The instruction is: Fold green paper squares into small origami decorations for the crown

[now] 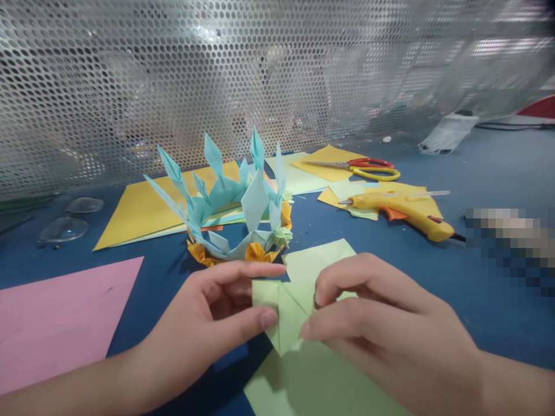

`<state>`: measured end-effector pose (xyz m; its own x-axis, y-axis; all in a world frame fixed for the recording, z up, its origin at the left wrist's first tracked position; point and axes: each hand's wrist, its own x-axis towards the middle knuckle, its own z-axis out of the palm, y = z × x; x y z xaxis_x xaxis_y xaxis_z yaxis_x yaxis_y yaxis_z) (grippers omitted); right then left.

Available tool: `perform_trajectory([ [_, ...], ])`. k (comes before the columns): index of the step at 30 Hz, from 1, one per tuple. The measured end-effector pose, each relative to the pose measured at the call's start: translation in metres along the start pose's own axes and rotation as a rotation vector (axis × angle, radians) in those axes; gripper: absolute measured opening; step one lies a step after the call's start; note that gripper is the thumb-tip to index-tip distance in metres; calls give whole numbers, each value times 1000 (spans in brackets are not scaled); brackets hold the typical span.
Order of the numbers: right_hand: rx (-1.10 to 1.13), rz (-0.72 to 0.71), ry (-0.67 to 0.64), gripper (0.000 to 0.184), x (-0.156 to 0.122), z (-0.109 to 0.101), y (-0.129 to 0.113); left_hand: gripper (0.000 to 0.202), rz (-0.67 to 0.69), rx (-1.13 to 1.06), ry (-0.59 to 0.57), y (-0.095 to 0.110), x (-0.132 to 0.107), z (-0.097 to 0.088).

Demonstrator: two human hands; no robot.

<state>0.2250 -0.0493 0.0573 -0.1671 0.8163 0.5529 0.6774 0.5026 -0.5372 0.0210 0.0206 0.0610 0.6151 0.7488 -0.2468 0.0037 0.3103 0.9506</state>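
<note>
Between my hands is a small folded piece of light green paper point(281, 323), creased into a pointed shape. My left hand point(229, 318) pinches its left side, thumb on the front and index finger stretched along the top. The fingertips of my right hand point(377, 323) close on its right edge. More light green paper point(342, 381) lies on the table under my hands, and a green sheet point(321, 254) shows just behind. Past my left hand stands a blue folded-paper crown point(228, 199) with upright points and orange and green paper flowers round its base.
Yellow paper point(125, 214) lies behind the crown, pink paper point(73, 318) at left. Glasses point(65, 229) rest at far left. Scissors point(359, 166) and a yellow glue gun point(399, 211) lie on paper at right. A perforated metal panel point(195, 75) closes off the back.
</note>
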Motion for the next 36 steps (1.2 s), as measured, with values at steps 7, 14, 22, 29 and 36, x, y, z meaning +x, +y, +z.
perform_trajectory([
  [7,139,-31,47,25,-2,11,6,7,22,45,152,1,4,-2],
  [14,294,226,79,11,0,16,-1,13,18,-135,0,2,4,-4],
  [22,278,105,16,18,1,14,-1,15,29,-133,-71,2,4,-5],
  [29,205,-86,36,29,-1,15,4,30,90,-37,-156,-4,2,-9],
  [36,271,-183,-42,20,8,8,9,32,42,-95,-179,-1,1,-4],
])
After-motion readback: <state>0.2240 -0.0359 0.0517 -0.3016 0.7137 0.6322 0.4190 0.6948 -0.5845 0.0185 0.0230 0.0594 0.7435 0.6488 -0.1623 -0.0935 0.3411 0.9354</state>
